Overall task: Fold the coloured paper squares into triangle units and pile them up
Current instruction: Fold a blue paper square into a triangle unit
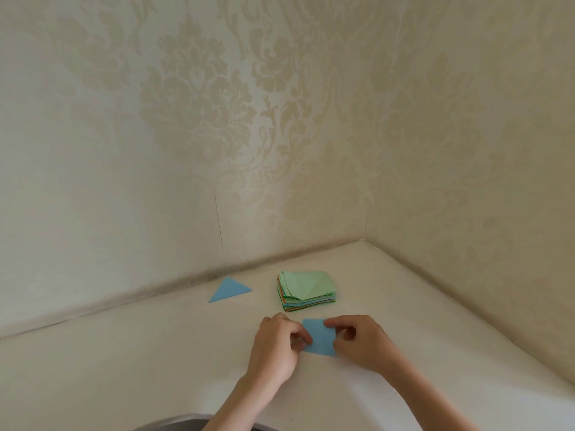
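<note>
A blue paper square [319, 337] lies flat on the white table [155, 368], between my two hands. My left hand [277, 346] pinches its left edge with thumb and fingertips. My right hand [361, 340] grips its right edge, one fingertip on the top right corner. Behind them stands a stack of coloured paper squares [306, 290] with a creased green sheet on top. One folded blue triangle [228, 290] lies flat to the left of the stack, near the wall.
Patterned cream wallpaper [217, 135] covers two walls that meet in a corner at the table's back right. A dark curved edge [186, 423] shows at the bottom of the view. Both forearms come in from the lower middle.
</note>
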{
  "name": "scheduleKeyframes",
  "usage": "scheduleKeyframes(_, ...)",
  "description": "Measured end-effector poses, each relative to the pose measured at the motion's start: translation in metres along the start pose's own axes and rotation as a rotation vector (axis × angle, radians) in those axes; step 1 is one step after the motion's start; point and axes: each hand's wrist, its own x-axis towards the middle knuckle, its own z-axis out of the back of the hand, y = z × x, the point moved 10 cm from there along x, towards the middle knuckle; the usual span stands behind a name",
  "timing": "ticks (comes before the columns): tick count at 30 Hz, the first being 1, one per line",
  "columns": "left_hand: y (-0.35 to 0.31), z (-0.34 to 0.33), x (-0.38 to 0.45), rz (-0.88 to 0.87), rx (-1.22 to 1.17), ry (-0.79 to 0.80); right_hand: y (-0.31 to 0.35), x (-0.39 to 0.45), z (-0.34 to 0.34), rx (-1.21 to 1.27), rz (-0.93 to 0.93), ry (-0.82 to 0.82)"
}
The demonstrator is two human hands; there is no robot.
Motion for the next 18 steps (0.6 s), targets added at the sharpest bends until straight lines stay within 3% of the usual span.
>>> scheduleKeyframes(6,-0.026,0.008,-0.012,-0.136,0.21,-0.044,0.007,-0.014,0.005,-0.051,0.026,-0.069)
scheduleKeyframes(11,-0.037,-0.009,-0.025,-0.159,0.383,0.047,0.009,-0.027,0.006,-0.029,0.036,-0.105)
scheduleKeyframes(15,-0.044,-0.009,-0.032,-0.237,0.465,-0.013,0.012,-0.03,0.004,0.045,0.033,-0.072)
scheduleKeyframes(18,-0.045,-0.002,-0.032,-0.278,0.411,-0.105,0.021,-0.03,0.005,-0.041,0.098,-0.098)
